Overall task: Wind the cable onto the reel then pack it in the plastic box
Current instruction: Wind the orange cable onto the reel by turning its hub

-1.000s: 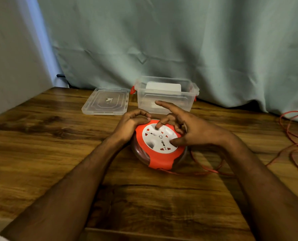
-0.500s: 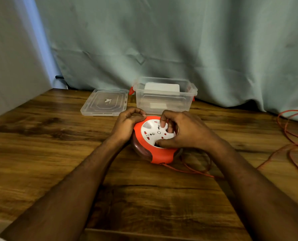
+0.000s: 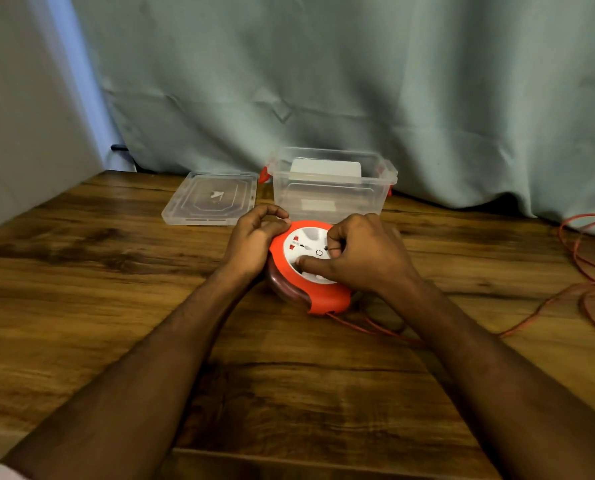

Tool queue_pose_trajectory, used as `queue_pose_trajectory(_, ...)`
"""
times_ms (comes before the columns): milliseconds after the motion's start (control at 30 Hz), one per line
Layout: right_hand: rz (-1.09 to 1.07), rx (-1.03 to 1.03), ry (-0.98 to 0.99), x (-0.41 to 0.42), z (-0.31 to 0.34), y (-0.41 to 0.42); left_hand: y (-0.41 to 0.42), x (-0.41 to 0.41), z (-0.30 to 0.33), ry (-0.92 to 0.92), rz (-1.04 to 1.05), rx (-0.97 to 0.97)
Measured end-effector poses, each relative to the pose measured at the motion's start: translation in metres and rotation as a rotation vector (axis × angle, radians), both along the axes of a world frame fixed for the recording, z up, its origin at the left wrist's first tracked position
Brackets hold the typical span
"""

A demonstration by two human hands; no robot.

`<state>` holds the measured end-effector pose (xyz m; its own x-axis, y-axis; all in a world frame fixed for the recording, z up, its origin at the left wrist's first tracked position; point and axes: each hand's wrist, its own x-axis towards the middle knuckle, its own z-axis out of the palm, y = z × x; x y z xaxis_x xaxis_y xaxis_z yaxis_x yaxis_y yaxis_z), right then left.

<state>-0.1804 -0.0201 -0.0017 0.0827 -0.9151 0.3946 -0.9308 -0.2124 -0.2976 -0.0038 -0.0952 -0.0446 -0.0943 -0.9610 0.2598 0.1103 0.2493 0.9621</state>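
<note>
A round orange plastic cable reel with a white socket face [image 3: 308,268] lies flat on the brown wood-grain counter [image 3: 116,289], near its middle and just in front of the clear rectangular plastic box with orange side latches [image 3: 330,188]. The box stands open-topped close to the pale blue-green curtain [image 3: 358,81] at the back edge of the counter. A white card-like panel shows through its rear wall.

The left hand [image 3: 251,240] rests against the left rim of the reel. Its fingers are curled, with the thumb and forefinger closed on the upper left edge of the orange housing. The right hand [image 3: 362,254] lies over the right half of the socket face. Its fingers are bent inward onto the white disc, and the thumb presses flat across the lower part of the disc. What the bent fingers grip on the disc cannot be seen.

A thin orange cable [image 3: 538,313] leaves the lower right of the reel, passes under the right forearm, and runs across the counter to loose loops at the right edge of the view. Part of the cable is visible wound inside the translucent side of the reel.

The clear flat plastic lid [image 3: 213,199] lies on the counter just left of the box, apart from it.
</note>
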Motion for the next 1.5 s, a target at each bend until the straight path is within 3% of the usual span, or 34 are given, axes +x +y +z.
queue_pose_trajectory(267,0.252,-0.01,-0.164,-0.007,0.002,-0.003,0.003,0.001,0.0,-0.024,-0.025,-0.025)
queue_pose_trajectory(367,0.378,0.097,-0.17,-0.027,0.01,-0.007,0.004,0.001,0.001,-0.029,-0.009,-0.006)
queue_pose_trajectory(500,0.419,0.222,-0.15,-0.044,0.013,-0.008,0.005,0.0,0.003,-0.01,-0.026,-0.015)
queue_pose_trajectory(633,0.437,0.194,-0.159,-0.046,0.013,-0.011,0.006,0.0,0.003,-0.015,-0.04,-0.046)
queue_pose_trajectory(1033,0.209,0.028,0.095,-0.025,0.011,0.003,0.006,0.0,0.003,-0.02,-0.003,-0.033)
queue_pose_trajectory(1333,0.079,-0.038,0.06,-0.011,0.007,0.0,0.005,-0.001,0.003,-0.013,0.016,-0.009)
queue_pose_trajectory(1433,0.109,-0.109,-0.044,-0.024,0.015,-0.004,0.001,0.002,0.003,0.025,0.101,0.03)
queue_pose_trajectory(1500,0.166,0.005,-0.067,-0.038,0.023,-0.002,-0.003,0.007,0.002,0.022,0.171,0.056)
